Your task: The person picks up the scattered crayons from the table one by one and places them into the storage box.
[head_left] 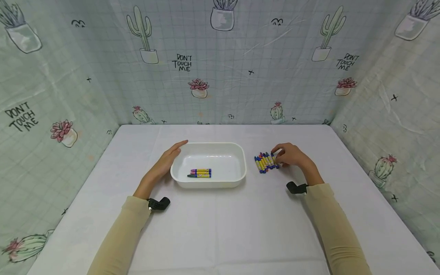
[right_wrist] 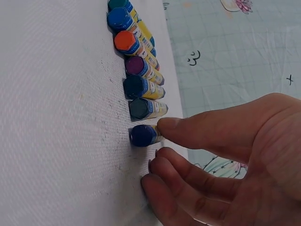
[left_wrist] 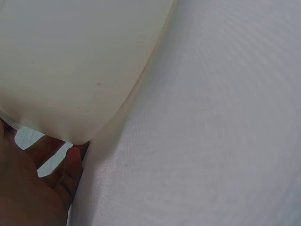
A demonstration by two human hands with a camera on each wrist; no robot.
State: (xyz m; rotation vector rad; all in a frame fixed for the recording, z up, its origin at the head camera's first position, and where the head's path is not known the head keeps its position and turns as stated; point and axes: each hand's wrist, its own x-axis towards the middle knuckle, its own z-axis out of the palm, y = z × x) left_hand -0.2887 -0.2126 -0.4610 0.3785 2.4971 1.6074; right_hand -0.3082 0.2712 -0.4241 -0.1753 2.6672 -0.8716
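A white rectangular tray point(head_left: 208, 184) stands on the table, with three crayons point(head_left: 200, 173) lying together inside. Along its left side, my left hand point(head_left: 168, 158) touches the tray with fairly straight fingers. In the left wrist view the fingertips sit at the tray's outer wall. Right of the tray lies a row of crayons point(head_left: 264, 162) in yellow and blue wrappers. My right hand point(head_left: 290, 154) is at the row's right end, pinching a dark blue crayon point(right_wrist: 142, 135) with a digit on its wrapper and other fingertips close beside it. That crayon stands slightly apart from its neighbours.
A white cloth covers the table point(head_left: 213, 225). Patterned fabric point(head_left: 223, 68) with cactus drawings rises behind it and at both sides. Black wrist cameras point(head_left: 159, 204) are strapped on both wrists.
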